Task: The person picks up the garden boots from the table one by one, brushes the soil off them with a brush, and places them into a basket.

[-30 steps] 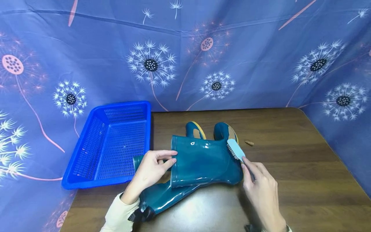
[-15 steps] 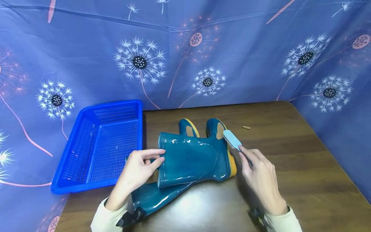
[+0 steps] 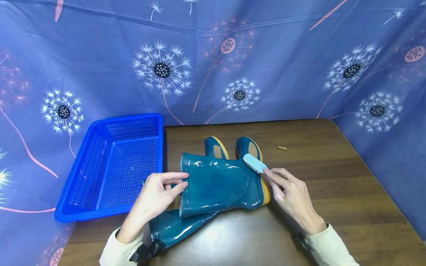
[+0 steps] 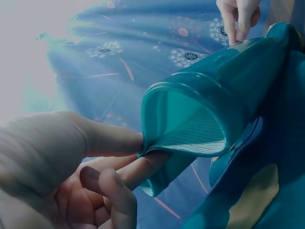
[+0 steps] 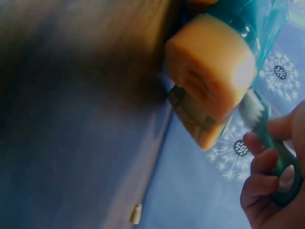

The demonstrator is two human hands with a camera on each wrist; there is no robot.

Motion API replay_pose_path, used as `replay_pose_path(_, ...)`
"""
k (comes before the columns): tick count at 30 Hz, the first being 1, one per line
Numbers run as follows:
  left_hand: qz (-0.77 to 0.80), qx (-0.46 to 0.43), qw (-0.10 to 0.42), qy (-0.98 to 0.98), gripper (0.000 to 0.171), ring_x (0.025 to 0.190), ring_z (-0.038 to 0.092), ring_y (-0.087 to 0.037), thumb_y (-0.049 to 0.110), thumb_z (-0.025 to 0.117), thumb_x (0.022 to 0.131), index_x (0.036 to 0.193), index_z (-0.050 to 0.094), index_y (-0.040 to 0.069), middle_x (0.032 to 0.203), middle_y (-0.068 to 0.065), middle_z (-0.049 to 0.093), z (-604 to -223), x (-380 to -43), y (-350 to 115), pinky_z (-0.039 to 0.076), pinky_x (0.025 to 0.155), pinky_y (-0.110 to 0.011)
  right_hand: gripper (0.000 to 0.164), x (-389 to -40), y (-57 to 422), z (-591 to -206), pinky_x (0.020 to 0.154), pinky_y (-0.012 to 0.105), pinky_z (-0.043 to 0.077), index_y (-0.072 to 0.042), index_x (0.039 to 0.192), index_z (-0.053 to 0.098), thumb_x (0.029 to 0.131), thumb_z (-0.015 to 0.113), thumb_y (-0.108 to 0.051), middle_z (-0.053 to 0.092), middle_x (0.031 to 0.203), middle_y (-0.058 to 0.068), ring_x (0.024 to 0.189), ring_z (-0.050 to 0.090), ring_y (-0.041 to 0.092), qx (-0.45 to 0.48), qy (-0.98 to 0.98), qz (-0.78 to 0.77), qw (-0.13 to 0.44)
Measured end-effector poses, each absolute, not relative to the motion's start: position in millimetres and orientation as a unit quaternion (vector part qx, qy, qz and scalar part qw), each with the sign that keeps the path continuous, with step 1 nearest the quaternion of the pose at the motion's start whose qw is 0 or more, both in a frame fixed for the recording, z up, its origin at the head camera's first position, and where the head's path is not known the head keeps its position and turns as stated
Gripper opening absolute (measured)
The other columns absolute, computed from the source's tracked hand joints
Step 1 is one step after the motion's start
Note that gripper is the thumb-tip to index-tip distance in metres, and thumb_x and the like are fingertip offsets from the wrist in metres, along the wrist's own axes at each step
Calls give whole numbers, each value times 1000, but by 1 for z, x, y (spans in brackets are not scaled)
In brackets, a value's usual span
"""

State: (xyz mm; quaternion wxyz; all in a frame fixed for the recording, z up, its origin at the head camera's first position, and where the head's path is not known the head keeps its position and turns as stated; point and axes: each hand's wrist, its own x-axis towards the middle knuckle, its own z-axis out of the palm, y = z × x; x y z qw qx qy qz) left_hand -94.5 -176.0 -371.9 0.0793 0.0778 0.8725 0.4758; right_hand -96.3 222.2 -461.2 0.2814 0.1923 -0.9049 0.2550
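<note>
A teal rubber boot (image 3: 216, 184) with a yellow sole lies on its side on top of a second teal boot (image 3: 181, 227). At the upper boot's opening, my left hand (image 3: 156, 195) pinches the rim between thumb and fingers; the left wrist view shows the fold in the rim (image 4: 186, 148). My right hand (image 3: 293, 195) grips a light blue brush (image 3: 254, 163) by its handle, which has a ring-shaped end in the right wrist view. The brush's bristles lie against the boot near the ankle. Tan patches mark both toes.
A blue plastic basket (image 3: 110, 210) stands on the left of the brown wooden table (image 3: 332, 177). Toward the back right lies a small tan piece (image 3: 281, 148). A blue dandelion-print cloth (image 3: 283, 55) hangs behind the table.
The brush in my right hand has moved left along the boot's ankle. The upper boot has rolled, so its yellow heel now shows. My left hand still pinches the rim.
</note>
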Motion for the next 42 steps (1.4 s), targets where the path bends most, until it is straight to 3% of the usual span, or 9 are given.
replay_pose_path(5, 466, 83, 80, 877, 24, 44, 39, -11, 19, 77, 98, 121, 82, 17, 105, -4, 82, -369, -96, -177, 25, 41, -24, 39, -97, 225, -469, 65, 14, 48, -17, 124, 82, 88, 84, -3, 78, 109, -2, 80, 69, 11, 185, -909, 273, 255)
replay_pose_path(11, 467, 84, 80, 877, 24, 44, 39, -11, 19, 76, 99, 122, 81, 17, 105, -4, 82, -367, -96, -177, 25, 41, -25, 39, -103, 230, -470, 54, 20, 41, -15, 121, 83, 86, 78, 2, 78, 105, 2, 66, 61, 12, 157, -908, 249, 298)
replay_pose_path(15, 470, 86, 83, 875, 24, 43, 38, -11, 19, 76, 99, 122, 81, 17, 106, -4, 82, -369, -96, -177, 25, 40, -24, 39, -103, 233, -469, 54, 20, 40, -14, 120, 83, 86, 76, 4, 78, 105, 4, 64, 58, 12, 144, -901, 252, 323)
replay_pose_path(22, 469, 90, 75, 875, 23, 43, 37, -8, 18, 77, 98, 121, 82, 17, 102, -3, 82, -373, -96, -177, 24, 41, -24, 43, -98, 232, -467, 55, 11, 39, -16, 125, 81, 87, 81, 3, 77, 112, 2, 72, 61, 10, 187, -902, 273, 276)
replay_pose_path(29, 473, 100, 77, 872, 23, 43, 38, -9, 18, 77, 98, 120, 82, 16, 104, -3, 83, -374, -96, -176, 24, 40, -24, 40, -97, 235, -468, 58, 31, 46, -12, 121, 82, 85, 74, 5, 79, 107, 8, 70, 68, 20, 127, -903, 244, 330)
replay_pose_path(34, 471, 97, 76, 874, 23, 43, 39, -10, 20, 77, 98, 120, 82, 17, 90, -4, 80, -373, -95, -178, 24, 41, -24, 42, -96, 234, -468, 55, 15, 39, -13, 121, 83, 84, 78, 7, 79, 109, 6, 70, 62, 13, 166, -897, 272, 306)
replay_pose_path(36, 470, 91, 78, 874, 23, 44, 39, -10, 21, 77, 99, 120, 82, 18, 76, -8, 73, -373, -95, -179, 24, 41, -24, 43, -97, 232, -468, 56, 11, 40, -14, 122, 82, 83, 81, 6, 79, 111, 5, 74, 63, 12, 191, -897, 276, 287)
replay_pose_path(39, 471, 88, 77, 875, 23, 43, 39, -12, 21, 77, 98, 121, 82, 18, 89, -4, 79, -373, -94, -179, 24, 41, -25, 43, -99, 231, -469, 55, 12, 39, -13, 123, 82, 84, 81, 6, 78, 111, 6, 73, 63, 13, 197, -901, 267, 279)
replay_pose_path(42, 470, 88, 80, 875, 23, 42, 38, -12, 21, 77, 99, 121, 82, 19, 98, -4, 82, -373, -94, -178, 24, 40, -24, 41, -101, 233, -469, 56, 22, 44, -10, 120, 83, 83, 77, 6, 79, 109, 10, 71, 66, 19, 177, -903, 243, 307)
